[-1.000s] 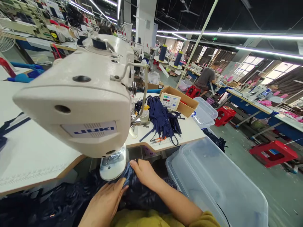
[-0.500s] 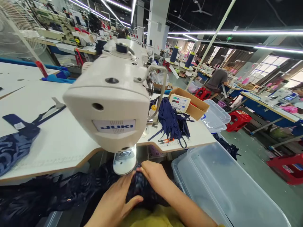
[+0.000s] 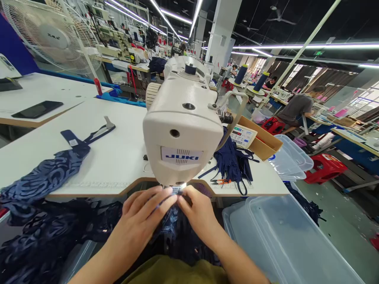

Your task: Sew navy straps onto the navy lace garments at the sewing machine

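A white Juki sewing machine (image 3: 182,130) stands over the table edge in front of me. Under its head, my left hand (image 3: 142,219) and my right hand (image 3: 197,215) meet fingertip to fingertip on dark navy patterned fabric (image 3: 173,228). Both pinch the cloth right at the needle area, which their fingers and the machine head hide. The fabric falls from there into my lap. More of the same navy fabric (image 3: 44,236) is heaped at my lower left.
The white table (image 3: 112,157) carries a navy piece with straps (image 3: 74,142), a bundle of navy straps (image 3: 233,161), orange snips (image 3: 220,182) and a control panel (image 3: 242,136). Clear plastic bins (image 3: 284,244) stand at my right. A fan (image 3: 50,35) is far left; people work behind.
My view has swung left and back, showing more table. Both hands moved up from the lap fabric to the needle area, fingertips now pinched together there.
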Demonstrator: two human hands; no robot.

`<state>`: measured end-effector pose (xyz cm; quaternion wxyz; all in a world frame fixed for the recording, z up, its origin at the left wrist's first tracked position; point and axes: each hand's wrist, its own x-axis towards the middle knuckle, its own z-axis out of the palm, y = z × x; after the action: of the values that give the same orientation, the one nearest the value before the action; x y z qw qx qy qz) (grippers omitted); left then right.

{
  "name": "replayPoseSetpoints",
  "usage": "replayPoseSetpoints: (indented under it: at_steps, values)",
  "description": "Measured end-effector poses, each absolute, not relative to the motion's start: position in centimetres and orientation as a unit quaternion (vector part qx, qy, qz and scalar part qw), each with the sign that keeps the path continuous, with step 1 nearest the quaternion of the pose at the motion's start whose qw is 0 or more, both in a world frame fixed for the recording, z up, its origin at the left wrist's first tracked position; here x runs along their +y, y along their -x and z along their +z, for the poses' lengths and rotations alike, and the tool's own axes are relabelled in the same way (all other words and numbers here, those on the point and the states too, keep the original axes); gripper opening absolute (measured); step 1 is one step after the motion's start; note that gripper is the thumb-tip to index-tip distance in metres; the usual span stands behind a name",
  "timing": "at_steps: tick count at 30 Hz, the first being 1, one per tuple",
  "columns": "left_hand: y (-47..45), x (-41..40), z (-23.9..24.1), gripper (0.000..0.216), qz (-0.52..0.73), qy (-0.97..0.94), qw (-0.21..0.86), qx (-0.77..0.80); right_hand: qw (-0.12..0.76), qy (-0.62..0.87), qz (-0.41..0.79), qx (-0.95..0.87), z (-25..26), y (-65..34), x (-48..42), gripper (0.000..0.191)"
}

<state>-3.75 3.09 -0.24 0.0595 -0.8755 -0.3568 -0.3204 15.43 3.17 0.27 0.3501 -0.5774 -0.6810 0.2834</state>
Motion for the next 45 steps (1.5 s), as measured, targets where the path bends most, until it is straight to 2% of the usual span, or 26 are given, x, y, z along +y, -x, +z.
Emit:
replayPoseSetpoints:
  at_steps: [3,7,12,15,21,34,45]
  values:
    - [3.7,3.3,-1.0,0.048,-0.267,0.911,0.037,-0.312,0.403,0.582,0.395,-0.585,-0.6,-15.4,3.7,0.012]
    - [3.3,3.3,-1.4,0.049,-0.247,0.91,0.042,-0.33,0.425,0.546,0.49,-0.53,-0.9,-15.9,4.7,0.012]
    - [2.2,2.7,-1.7,0.041,-0.299,0.869,0.068,-0.389,0.419,0.54,0.43,-0.59,-0.7,-16.5,6.1,0.009]
    - [1.7,2.4,-1.9,0.043,-0.286,0.855,0.085,-0.424,0.382,0.57,0.36,-0.632,-0.3,-16.5,6.6,0.003]
    - [1.4,2.3,-1.8,0.044,-0.267,0.846,0.11,-0.448,0.329,0.612,0.26,-0.671,0.3,-16.4,7.0,0.006]
    - [0.8,2.0,-0.2,0.046,-0.217,0.856,0.152,-0.444,0.32,0.611,0.253,-0.678,0.5,-16.4,7.3,0.012]
    - [0.4,1.9,0.0,0.046,-0.224,0.852,0.178,-0.437,0.321,0.614,0.262,-0.672,0.4,-16.4,7.1,0.01]
